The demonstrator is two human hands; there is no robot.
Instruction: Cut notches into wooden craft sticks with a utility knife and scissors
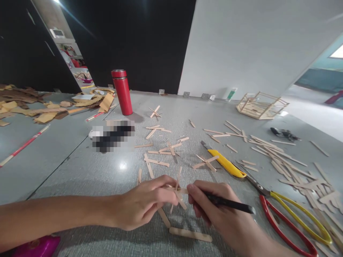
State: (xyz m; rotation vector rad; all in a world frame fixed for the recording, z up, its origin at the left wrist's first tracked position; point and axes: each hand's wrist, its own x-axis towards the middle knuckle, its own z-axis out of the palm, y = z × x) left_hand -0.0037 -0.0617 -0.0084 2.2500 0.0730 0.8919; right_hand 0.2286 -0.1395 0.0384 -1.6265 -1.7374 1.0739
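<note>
A: Hands?
B: Close tog., apart from each other, over the surface (93,182) nr its near edge. L hand (146,201) pinches a crossed-stick pc (178,192); R hand (219,207) is wrapped round a black pen-like tool (232,202), seemingly touching the pc's R end too.
A: Best technique?
B: I'd pin the crossing firmly w/ L hand, rest R wrist, use small light moves; thin wood prob. snaps if forced. Tool's tip is hidden, so can't tell its contact.
A: Counts?
B: 1 pc held; at least 3 other crossed pcs (206,162), betw. hands & far edge. 1 yellow cutter (227,163), 1 pr scissors (264,191), both twd R edge. Loose sticks (284,156) there overlap: can't count. 1 stick frame (253,111), far R corner. 1 red flask (123,94), nr far edge. 2 red-white rods (25,145), twd L edge.
</note>
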